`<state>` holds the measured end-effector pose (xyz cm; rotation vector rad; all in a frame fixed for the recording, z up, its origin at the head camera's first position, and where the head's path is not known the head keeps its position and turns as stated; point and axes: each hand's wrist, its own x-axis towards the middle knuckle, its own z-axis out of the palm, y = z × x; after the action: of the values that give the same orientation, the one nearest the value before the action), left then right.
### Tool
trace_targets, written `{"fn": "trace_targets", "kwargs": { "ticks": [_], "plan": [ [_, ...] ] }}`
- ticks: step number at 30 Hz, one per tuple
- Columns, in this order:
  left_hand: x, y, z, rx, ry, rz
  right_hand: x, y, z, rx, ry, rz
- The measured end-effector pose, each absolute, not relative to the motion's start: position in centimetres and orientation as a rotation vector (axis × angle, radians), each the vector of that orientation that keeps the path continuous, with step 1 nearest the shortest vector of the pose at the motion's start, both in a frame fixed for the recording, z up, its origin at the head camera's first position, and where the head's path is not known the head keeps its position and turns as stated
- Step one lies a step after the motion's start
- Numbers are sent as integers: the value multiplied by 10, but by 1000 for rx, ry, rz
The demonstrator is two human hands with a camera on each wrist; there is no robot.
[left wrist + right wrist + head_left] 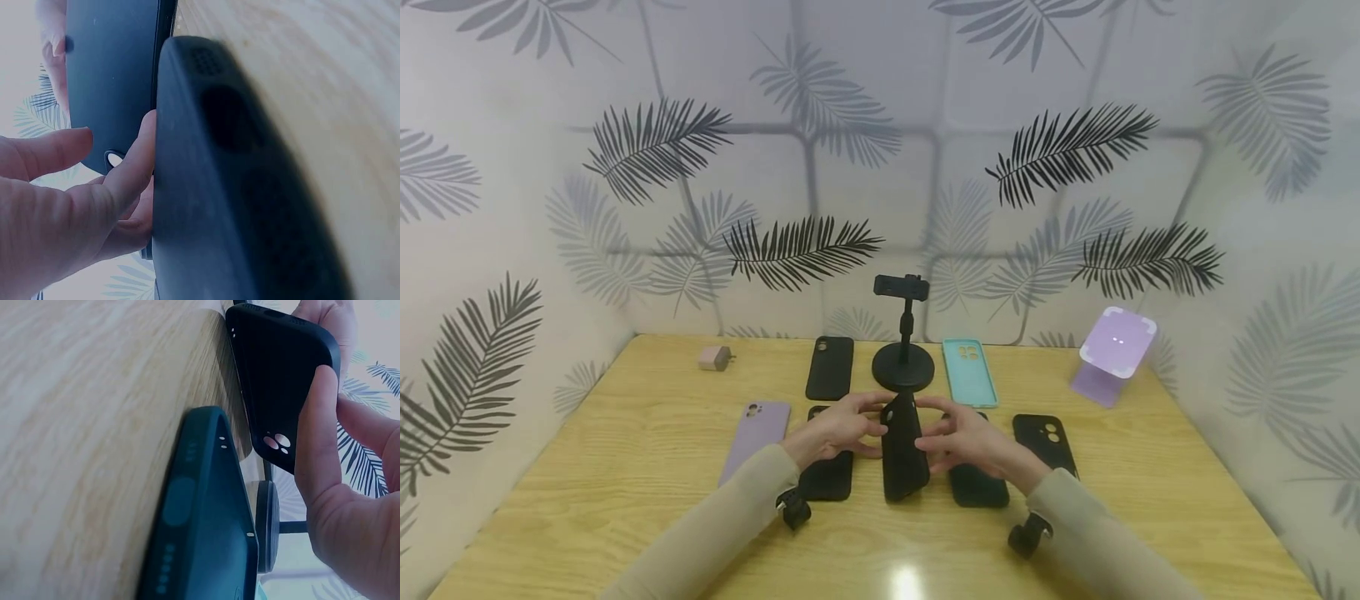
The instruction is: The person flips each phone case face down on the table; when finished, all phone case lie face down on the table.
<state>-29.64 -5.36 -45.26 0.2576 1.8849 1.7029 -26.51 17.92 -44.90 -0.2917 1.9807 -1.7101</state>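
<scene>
A black phone case [904, 454] stands on edge, tilted, between the two hands in the middle of the table. My left hand [850, 425] holds its left side, near the camera cutout; thumb and fingers show around that corner in the left wrist view. On the other side, my right hand [958, 437] grips the right edge, its thumb along the rim and the hollow inner face showing in the right wrist view. Beneath the left hand lies another black phone case [206, 187]. Below the right hand is a dark green phone case [200, 506], hollow side up.
Behind the hands stands a black phone holder [904, 367] on a round base. Around it lie a black case [831, 368], a turquoise case [970, 375], a lilac case [760, 429] and a black case [1047, 437]. A charger plug [715, 358] and a purple stand [1116, 346] sit farther out.
</scene>
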Motion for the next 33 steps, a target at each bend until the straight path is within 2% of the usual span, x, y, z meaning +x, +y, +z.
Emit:
{"fn": "trace_targets", "kwargs": {
  "ticks": [33],
  "plan": [
    [-298, -55, -445, 231, 2056, 1578, -267, 188, -451, -271, 2186, -1471]
  ]
}}
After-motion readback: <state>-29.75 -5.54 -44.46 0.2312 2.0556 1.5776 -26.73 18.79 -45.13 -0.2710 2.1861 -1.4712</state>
